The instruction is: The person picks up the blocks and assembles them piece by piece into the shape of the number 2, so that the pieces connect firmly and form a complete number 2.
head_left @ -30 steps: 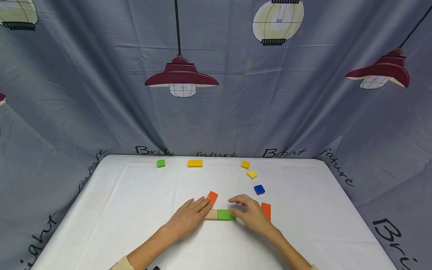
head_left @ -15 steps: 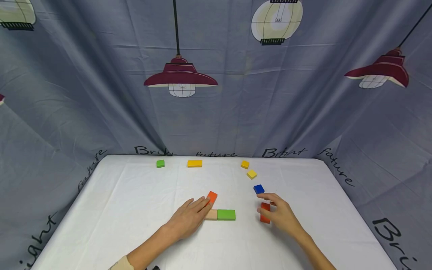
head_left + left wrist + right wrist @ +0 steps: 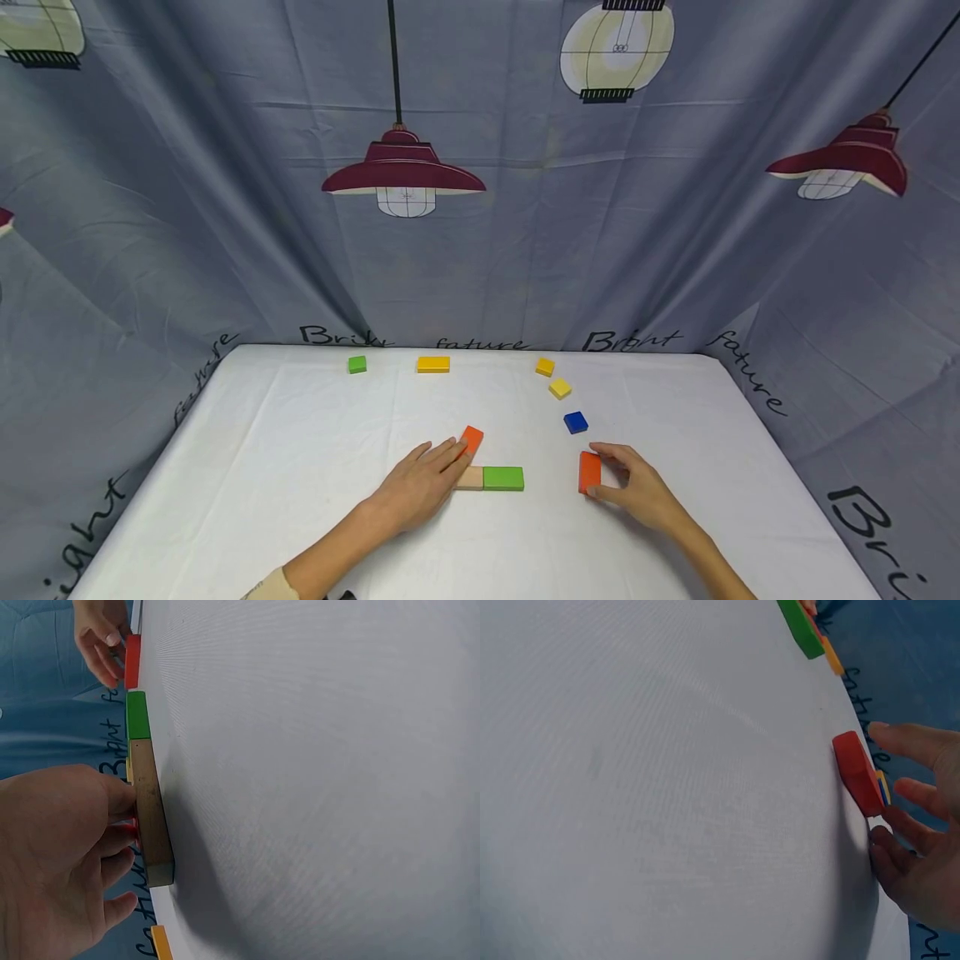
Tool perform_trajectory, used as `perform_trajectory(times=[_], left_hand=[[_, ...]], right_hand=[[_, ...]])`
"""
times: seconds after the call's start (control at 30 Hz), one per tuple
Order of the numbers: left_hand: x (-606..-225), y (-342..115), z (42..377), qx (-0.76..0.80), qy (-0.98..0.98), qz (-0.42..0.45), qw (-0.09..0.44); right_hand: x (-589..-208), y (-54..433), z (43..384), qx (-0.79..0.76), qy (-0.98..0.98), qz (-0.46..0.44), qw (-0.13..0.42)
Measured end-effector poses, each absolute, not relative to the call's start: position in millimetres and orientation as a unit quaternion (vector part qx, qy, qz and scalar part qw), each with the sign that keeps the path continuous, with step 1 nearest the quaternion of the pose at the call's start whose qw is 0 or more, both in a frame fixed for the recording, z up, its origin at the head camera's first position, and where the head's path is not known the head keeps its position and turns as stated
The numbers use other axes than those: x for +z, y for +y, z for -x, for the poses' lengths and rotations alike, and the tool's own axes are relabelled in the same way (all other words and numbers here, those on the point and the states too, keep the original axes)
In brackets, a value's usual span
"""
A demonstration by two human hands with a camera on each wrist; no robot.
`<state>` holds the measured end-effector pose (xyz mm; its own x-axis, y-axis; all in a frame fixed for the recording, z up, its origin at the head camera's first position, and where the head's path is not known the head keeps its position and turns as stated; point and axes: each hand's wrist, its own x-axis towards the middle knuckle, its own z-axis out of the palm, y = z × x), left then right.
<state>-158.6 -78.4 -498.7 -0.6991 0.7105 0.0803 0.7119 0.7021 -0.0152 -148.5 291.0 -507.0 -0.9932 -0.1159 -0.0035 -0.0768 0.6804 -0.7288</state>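
Observation:
My left hand [image 3: 423,486] lies with straight fingers over a plain wooden block [image 3: 471,477] and the orange-red block [image 3: 472,438] angled across behind it. In the left wrist view the long wooden block [image 3: 151,802] runs end to end with the green block [image 3: 138,715]; part of the orange-red one is hidden by fingers. My right hand [image 3: 641,487] spans the second red block [image 3: 589,472], thumb by its near end and forefinger by its far end. In the right wrist view the thumb stands off that red block [image 3: 859,772], and the fingertips are near its right end.
Behind the right hand lie a blue square block [image 3: 576,422] and two small yellow blocks [image 3: 559,388]. Along the far edge are a yellow oblong block [image 3: 433,364] and a small green block [image 3: 357,364]. A printed curtain [image 3: 510,250] hangs beyond the white table [image 3: 262,467].
My right hand has left the green block, moved right and come down around the second red block. The left hand and the blocks stay where they were.

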Motion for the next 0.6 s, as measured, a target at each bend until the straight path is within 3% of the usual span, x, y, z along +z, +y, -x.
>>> perform_trajectory(times=[0.6], left_hand=[[-496.5,-78.6,157.6,-0.005,-0.921,0.389,0.037]], right_hand=[[-515.7,298.0,146.8,-0.39,0.917,0.062,0.057]])
